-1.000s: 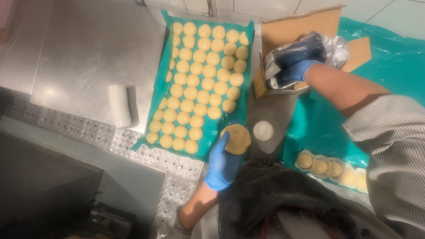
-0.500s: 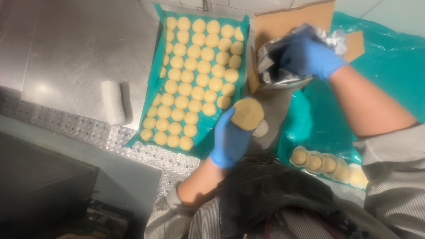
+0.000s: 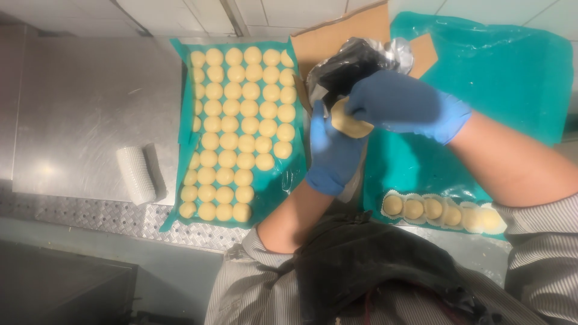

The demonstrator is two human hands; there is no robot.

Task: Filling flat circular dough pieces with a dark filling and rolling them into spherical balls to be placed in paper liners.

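Note:
My left hand (image 3: 330, 157), in a blue glove, cups a flat round disc of pale dough (image 3: 348, 123) in its palm. My right hand (image 3: 402, 106), also gloved in blue, grips a crumpled dark plastic bag (image 3: 348, 62) of dark filling and presses its lower end onto the disc. Both hands meet above the gap between two teal sheets. Left of them, a teal-lined tray (image 3: 188, 129) carries several rows of pale dough balls (image 3: 241, 117).
A row of dough pieces in white paper cups (image 3: 442, 209) lies on the right teal sheet (image 3: 500, 66). An open cardboard box (image 3: 343, 30) stands behind the hands. A white ribbed stack of cups (image 3: 136, 174) lies on the steel table (image 3: 78, 102).
My left hand has lifted the dough disc up to the bag. My right hand has brought the bag out of the box and down onto the disc.

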